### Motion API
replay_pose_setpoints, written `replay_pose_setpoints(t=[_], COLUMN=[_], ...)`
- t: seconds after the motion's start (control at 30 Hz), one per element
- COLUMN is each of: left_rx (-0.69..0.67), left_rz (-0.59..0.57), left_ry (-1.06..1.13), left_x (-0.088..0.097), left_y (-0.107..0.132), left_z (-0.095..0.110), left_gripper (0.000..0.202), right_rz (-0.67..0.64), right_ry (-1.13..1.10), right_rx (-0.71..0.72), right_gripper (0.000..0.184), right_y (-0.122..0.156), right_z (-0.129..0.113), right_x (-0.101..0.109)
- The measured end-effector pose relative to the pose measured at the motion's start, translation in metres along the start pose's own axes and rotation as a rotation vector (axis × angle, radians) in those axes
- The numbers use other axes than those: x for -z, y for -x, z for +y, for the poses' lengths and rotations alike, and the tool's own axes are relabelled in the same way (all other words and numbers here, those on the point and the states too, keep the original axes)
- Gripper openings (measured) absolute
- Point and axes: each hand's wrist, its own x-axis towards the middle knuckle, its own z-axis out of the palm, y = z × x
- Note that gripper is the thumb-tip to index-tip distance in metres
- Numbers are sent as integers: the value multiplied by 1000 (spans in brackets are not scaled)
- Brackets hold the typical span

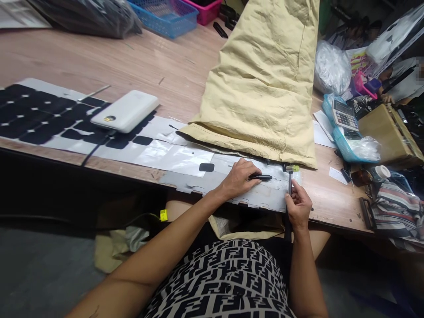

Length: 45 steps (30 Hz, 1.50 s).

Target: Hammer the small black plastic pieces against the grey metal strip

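Note:
My left hand (239,177) rests low over the grey board at the table's front edge, fingers curled round a black marker (265,177) that points right. My right hand (299,205) grips a small hammer (290,180) by its dark handle, the head with a yellow-green face standing up just beyond my fingers. Past both hands lies a beige fabric piece (261,97), wrinkled, with a stitched hem along its near edge. Under that edge, a grey marked board (212,183) with notches runs along the table front.
To the left, a white power bank (127,110) with a cable lies on a dark patterned sheet (36,112). Blue basket (168,20) stands at the back. At right are a calculator (344,114), a cardboard box (387,137) and striped cloth (397,205). Other people sit beyond.

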Motion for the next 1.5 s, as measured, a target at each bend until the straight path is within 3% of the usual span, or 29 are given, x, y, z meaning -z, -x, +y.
replay_pose_setpoints(t=[0.33, 0.6, 0.83, 1.1, 1.37, 1.5], left_rx=[46, 70, 61, 73, 57, 48], left_rz=[0, 2, -4, -24, -32, -55], left_ry=[51, 47, 75, 71, 54, 56], left_x=[1, 2, 2, 3, 4, 5], left_y=[-4, -6, -6, -6, -5, -4], left_z=[0, 1, -1, -1, 2, 1], left_gripper=[15, 10, 14, 14, 15, 16], right_rz=[-178, -210, -113, -148, 21, 66], right_ry=[86, 140, 152, 157, -77, -197], right_rx=[380, 458, 393, 326, -79, -192], right_gripper=[49, 52, 52, 47, 51, 56], right_y=[21, 22, 21, 20, -11, -21], right_z=[-40, -44, -45, -40, -9, 8], right_x=[-11, -18, -12, -11, -5, -8])
